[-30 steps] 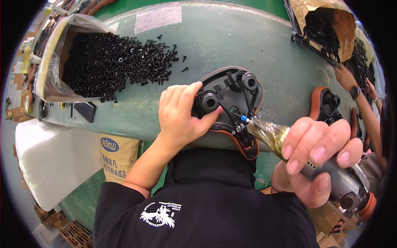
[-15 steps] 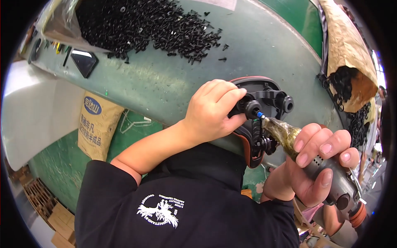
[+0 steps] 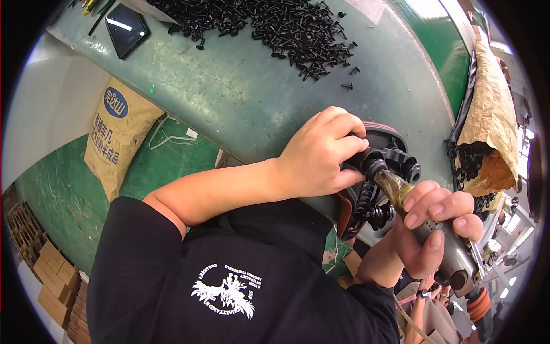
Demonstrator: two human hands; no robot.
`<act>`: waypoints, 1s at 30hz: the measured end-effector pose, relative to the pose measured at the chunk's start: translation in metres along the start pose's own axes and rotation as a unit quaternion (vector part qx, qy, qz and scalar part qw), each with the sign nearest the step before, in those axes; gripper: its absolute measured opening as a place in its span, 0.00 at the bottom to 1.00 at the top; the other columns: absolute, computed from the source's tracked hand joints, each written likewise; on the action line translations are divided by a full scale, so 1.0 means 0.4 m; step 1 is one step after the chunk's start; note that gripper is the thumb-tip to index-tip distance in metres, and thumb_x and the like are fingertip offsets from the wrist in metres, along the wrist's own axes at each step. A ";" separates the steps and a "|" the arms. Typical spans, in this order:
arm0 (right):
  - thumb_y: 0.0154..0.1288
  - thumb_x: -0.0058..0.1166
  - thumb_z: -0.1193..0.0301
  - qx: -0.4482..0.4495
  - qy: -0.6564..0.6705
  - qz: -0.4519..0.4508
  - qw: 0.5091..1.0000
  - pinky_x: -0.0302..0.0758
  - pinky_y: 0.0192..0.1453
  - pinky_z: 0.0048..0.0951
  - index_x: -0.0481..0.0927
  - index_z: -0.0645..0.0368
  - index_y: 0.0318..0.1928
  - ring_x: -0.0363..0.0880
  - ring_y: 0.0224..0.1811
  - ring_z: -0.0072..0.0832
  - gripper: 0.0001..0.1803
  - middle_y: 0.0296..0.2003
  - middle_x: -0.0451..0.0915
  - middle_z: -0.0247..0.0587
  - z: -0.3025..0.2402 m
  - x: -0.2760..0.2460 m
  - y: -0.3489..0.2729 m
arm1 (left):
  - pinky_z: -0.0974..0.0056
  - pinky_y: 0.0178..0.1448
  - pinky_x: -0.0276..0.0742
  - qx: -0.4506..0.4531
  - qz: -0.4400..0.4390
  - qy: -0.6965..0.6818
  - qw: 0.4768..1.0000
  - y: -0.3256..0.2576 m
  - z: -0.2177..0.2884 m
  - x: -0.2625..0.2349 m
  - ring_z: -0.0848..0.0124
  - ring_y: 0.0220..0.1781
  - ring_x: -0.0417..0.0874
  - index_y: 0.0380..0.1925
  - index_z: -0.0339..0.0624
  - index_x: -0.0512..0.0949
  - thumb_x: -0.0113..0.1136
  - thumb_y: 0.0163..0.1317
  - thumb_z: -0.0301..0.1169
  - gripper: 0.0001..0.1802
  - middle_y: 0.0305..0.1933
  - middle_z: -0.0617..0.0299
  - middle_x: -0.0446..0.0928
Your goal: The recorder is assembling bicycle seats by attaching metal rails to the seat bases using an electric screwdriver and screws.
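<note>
- The left hand [image 3: 321, 155] lies palm down over the black plastic part [image 3: 378, 178], its fingers curled round the part's far-left side and pressing it against the near edge of the green workbench [image 3: 229, 97].
- The right hand [image 3: 429, 229] is wrapped tight round the grey body of a powered screwdriver [image 3: 452, 258]; 4 fingers fold over the top of the tool.
- The screwdriver's clear, yellowish nose [image 3: 395, 186] points up and to the left and meets the top of the black part, just beside the left hand's fingertips.
- The black part shows round sockets on top and a red-brown rim [image 3: 346, 215] along its near-left side; it sits at the bench's near edge, between the 2 hands.
- A heap of black screws [image 3: 269, 23] is spread over the far side of the bench, well apart from the hands, with a few strays near its right edge.
- A brown paper bag [image 3: 487, 126] holding more black parts lies at the right.
- A dark flat tile [image 3: 127, 27] rests at the far left of the bench.
- A yellow printed sack [image 3: 117, 137] leans under the bench on the green floor [image 3: 69, 200].
</note>
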State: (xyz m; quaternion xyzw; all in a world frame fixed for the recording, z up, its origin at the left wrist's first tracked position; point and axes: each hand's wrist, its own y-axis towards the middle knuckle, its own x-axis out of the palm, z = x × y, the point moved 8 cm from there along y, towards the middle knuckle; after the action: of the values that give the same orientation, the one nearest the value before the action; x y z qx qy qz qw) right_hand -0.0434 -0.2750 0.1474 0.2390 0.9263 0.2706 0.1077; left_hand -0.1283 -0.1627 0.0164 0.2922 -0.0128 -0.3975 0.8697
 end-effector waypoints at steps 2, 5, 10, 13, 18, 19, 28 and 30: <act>0.71 0.51 0.74 -0.001 -0.014 -0.007 1.000 0.74 0.40 0.38 0.69 0.58 0.59 0.77 0.30 0.28 0.18 0.44 0.72 0.48 -0.003 0.014 0.006 | 0.53 0.57 0.81 -0.012 0.002 -0.017 1.000 -0.006 -0.003 0.002 0.53 0.53 0.81 0.39 0.38 0.85 0.80 0.37 0.24 0.24 0.50 0.57 0.81; 0.71 0.51 0.75 0.004 -0.034 -0.013 0.999 0.75 0.39 0.40 0.69 0.58 0.56 0.77 0.29 0.29 0.15 0.42 0.73 0.48 -0.001 0.031 0.016 | 0.53 0.57 0.81 -0.006 0.012 -0.035 0.999 0.002 -0.007 0.004 0.54 0.53 0.81 0.39 0.38 0.85 0.80 0.38 0.24 0.23 0.50 0.57 0.81; 0.70 0.53 0.79 0.036 -0.030 -0.013 0.999 0.78 0.40 0.45 0.68 0.59 0.50 0.79 0.29 0.34 0.11 0.39 0.78 0.53 0.030 0.046 0.021 | 0.52 0.61 0.82 -0.002 0.004 -0.074 0.997 0.001 -0.022 0.004 0.51 0.58 0.83 0.40 0.37 0.84 0.82 0.41 0.26 0.23 0.53 0.54 0.81; 0.69 0.53 0.79 0.032 -0.028 -0.017 0.999 0.78 0.42 0.45 0.69 0.60 0.52 0.79 0.30 0.34 0.14 0.43 0.78 0.55 0.034 0.044 0.014 | 0.52 0.63 0.82 -0.002 -0.006 -0.099 0.995 0.003 -0.025 0.010 0.49 0.61 0.84 0.41 0.37 0.83 0.83 0.42 0.27 0.24 0.56 0.52 0.80; 0.70 0.60 0.76 0.051 0.010 0.035 0.998 0.83 0.47 0.42 0.67 0.57 0.55 0.81 0.34 0.33 0.19 0.54 0.79 0.64 -0.004 0.013 -0.018 | 0.53 0.61 0.83 -0.009 -0.069 -0.063 0.996 0.002 0.004 0.012 0.51 0.60 0.84 0.42 0.37 0.83 0.84 0.43 0.31 0.25 0.58 0.51 0.80; 0.70 0.55 0.75 0.017 0.002 -0.002 1.000 0.78 0.42 0.40 0.68 0.59 0.60 0.78 0.28 0.29 0.20 0.56 0.76 0.61 -0.026 0.006 -0.026 | 0.54 0.60 0.83 -0.004 -0.125 -0.069 0.990 0.009 0.019 0.011 0.52 0.59 0.84 0.42 0.38 0.84 0.85 0.46 0.33 0.25 0.58 0.51 0.80; 0.67 0.60 0.73 -0.082 0.020 0.084 0.993 0.79 0.34 0.32 0.71 0.54 0.53 0.81 0.26 0.25 0.17 0.47 0.77 0.44 -0.162 -0.137 -0.104 | 0.52 0.50 0.81 0.024 -0.136 0.267 0.954 0.144 -0.107 0.021 0.54 0.47 0.81 0.41 0.40 0.85 0.76 0.60 0.34 0.13 0.39 0.57 0.78; 0.67 0.60 0.76 -0.084 0.024 0.102 0.991 0.82 0.35 0.34 0.70 0.54 0.53 0.82 0.26 0.27 0.18 0.47 0.78 0.46 -0.179 -0.169 -0.132 | 0.53 0.50 0.81 0.060 -0.154 0.304 0.938 0.155 -0.121 0.053 0.55 0.46 0.81 0.40 0.40 0.85 0.76 0.60 0.33 0.12 0.39 0.57 0.78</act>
State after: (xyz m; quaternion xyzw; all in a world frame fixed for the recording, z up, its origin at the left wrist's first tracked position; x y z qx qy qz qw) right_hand -0.0288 -0.3801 0.1822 0.3155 0.8734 0.3628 0.0772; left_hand -0.0589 -0.1215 0.0041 0.4489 0.2739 -0.4176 0.7410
